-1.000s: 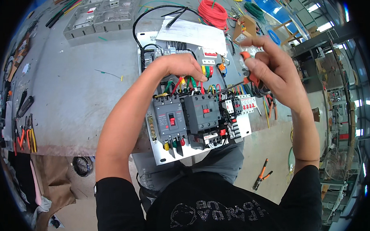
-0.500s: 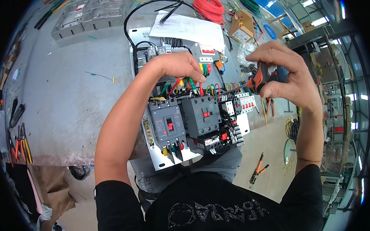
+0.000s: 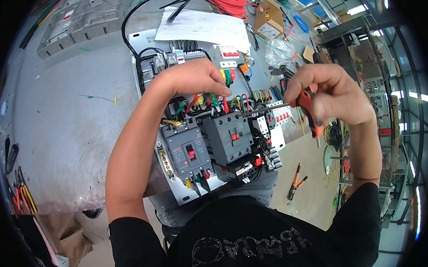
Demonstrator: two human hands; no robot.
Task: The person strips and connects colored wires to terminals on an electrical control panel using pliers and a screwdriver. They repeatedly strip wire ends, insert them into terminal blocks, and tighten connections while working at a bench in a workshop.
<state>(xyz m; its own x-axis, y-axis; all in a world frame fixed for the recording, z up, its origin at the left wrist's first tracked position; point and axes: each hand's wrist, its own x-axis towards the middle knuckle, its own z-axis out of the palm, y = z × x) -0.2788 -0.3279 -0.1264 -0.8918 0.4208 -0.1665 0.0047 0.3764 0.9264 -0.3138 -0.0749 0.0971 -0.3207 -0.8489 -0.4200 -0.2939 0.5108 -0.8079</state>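
Observation:
My left hand is closed in a pinch on a red-sleeved wire, held upright at the far edge of a dark grey contactor. In my right hand is a screwdriver with a red and black handle. Its long shaft runs leftward to the contactor's far-side terminals; I cannot tell exactly how the tip sits there. Left of the contactor stands a grey circuit breaker with a red switch. Both are on a white metal mounting plate. Green and yellow sleeved wires partly hide under my left hand.
A paper sheet lies across the plate's far end. Farther back are a red wire coil and a cardboard box. Clear-lidded grey enclosures stand at the far left. Orange-handled pliers lie on the floor.
My right hand has turned the screwdriver handle, so its end points downward. My left hand keeps its pinch on the red-sleeved wire. The whole view has shifted slightly.

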